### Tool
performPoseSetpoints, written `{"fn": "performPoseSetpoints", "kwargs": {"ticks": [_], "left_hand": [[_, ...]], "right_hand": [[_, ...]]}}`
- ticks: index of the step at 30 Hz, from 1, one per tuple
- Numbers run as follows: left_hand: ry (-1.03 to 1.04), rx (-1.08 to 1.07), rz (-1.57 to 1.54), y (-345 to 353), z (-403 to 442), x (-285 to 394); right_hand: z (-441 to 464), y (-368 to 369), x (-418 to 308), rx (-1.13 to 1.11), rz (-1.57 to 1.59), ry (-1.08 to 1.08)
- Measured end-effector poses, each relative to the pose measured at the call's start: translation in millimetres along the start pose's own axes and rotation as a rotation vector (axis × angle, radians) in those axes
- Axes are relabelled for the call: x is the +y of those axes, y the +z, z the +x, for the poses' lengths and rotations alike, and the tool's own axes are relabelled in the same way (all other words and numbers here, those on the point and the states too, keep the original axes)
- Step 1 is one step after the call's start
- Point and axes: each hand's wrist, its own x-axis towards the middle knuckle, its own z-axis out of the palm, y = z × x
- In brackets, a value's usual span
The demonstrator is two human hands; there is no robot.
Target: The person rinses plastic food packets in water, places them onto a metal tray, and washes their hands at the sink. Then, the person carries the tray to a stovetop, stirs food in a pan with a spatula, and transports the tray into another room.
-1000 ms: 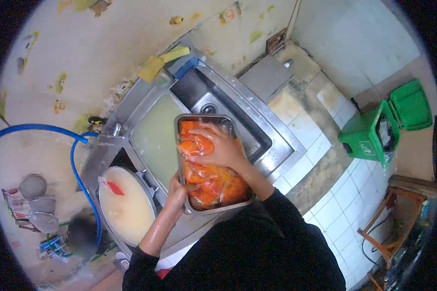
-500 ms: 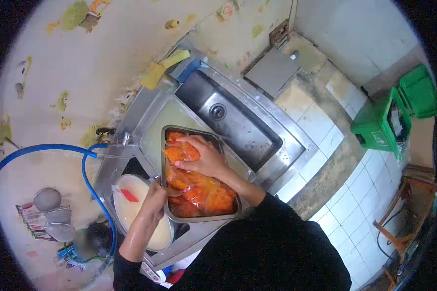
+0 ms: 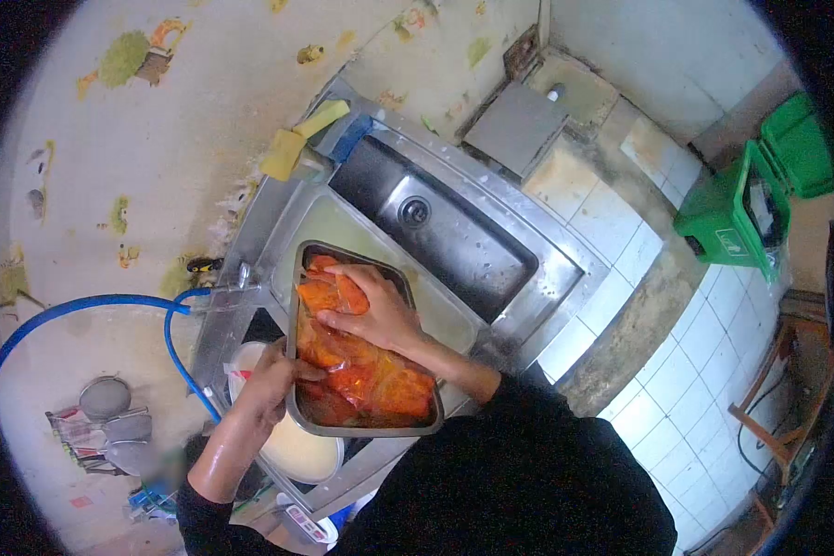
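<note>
A rectangular metal tray [image 3: 357,430] sits over the left basin of the steel sink. Bright orange food pieces [image 3: 371,380] fill it, wet and glossy, with what looks like clear plastic over them; their exact kind is unclear. My left hand [image 3: 271,378] grips the tray's left rim, its thumb over the inside edge. Spread across the upper part of the food, my right hand [image 3: 375,310] closes its fingers and thumb around one orange piece [image 3: 317,296]. Under my left hand stands a round tub [image 3: 306,454] of pale, cloudy liquid, partly hidden.
The right sink basin [image 3: 454,232] shows its drain. A yellow sponge [image 3: 283,155] lies at the back corner. A tap [image 3: 241,275] with a blue hose [image 3: 83,310] is at left. Strainers [image 3: 107,398] hang on the wall. A green bin [image 3: 723,222] stands right on the tiled floor.
The tray has shifted left with both hands on it, covering more of the tub. My right hand keeps its hold on the orange piece. The camera view has turned slightly.
</note>
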Motion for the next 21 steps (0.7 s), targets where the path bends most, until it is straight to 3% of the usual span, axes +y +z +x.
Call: {"fn": "performPoseSetpoints", "kwargs": {"ticks": [18, 21], "left_hand": [[0.003, 0.039, 0.065, 1.8, -30.6, 11.8], [-0.064, 0.164, 0.173, 16.3, -44.7, 24.4]], "right_hand": [[-10.9, 21.6, -0.9, 0.007, 0.055, -0.039], [-12.6, 22.1, -3.6, -0.014, 0.051, -0.034]]}}
